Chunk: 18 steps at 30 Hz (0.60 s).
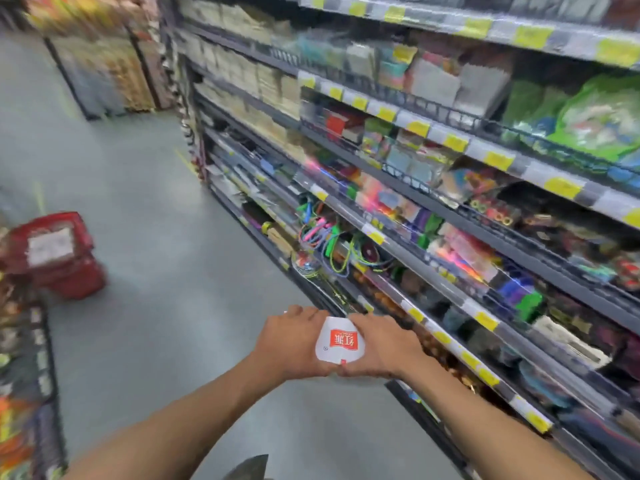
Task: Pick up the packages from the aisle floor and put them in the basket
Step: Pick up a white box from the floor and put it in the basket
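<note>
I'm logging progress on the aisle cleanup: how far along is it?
Done: a white item already lies in the red basket, too blurred to name. In hand: the left hand and right hand hold a white package with a red label off the floor. Left: carrying it to the basket, which stands apart to the left. No other package shows on the visible floor.

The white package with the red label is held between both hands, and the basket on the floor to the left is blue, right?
No: the head view shows the basket is red, not blue. The left hand and right hand do hold the white package between them.
</note>
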Each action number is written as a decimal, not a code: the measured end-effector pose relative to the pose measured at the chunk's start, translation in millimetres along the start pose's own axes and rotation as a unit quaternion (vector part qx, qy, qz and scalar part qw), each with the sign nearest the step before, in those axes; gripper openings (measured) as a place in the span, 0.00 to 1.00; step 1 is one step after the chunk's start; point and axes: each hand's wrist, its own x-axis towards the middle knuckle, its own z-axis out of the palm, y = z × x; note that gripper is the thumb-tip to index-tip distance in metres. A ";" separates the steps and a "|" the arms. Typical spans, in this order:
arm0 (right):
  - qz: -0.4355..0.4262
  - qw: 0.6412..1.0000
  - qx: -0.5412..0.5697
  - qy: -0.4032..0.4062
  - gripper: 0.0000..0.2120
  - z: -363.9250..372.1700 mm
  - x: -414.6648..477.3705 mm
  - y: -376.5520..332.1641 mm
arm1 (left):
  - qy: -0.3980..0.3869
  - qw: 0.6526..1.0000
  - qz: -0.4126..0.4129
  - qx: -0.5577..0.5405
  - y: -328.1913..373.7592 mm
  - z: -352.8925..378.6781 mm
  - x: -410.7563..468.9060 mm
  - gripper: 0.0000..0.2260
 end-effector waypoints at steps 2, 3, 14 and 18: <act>-0.043 0.999 -0.012 -0.004 0.42 -1.4 36.8 -52.3 | 0.005 0.999 -0.039 -0.001 -58.5 -8.3 -11.3 0.41; -0.062 0.998 -0.017 -0.004 0.42 -2.6 52.1 -75.6 | 0.011 0.998 -0.054 0.001 -84.0 -12.2 -15.7 0.40; -0.221 0.971 -0.084 -0.028 0.46 -10.4 194.2 -261.4 | 0.040 0.976 -0.210 -0.029 -286.5 -37.5 -42.2 0.43; -0.257 0.959 -0.119 -0.019 0.47 -15.6 254.1 -289.2 | 0.025 0.967 -0.250 -0.035 -336.0 -41.6 -19.1 0.43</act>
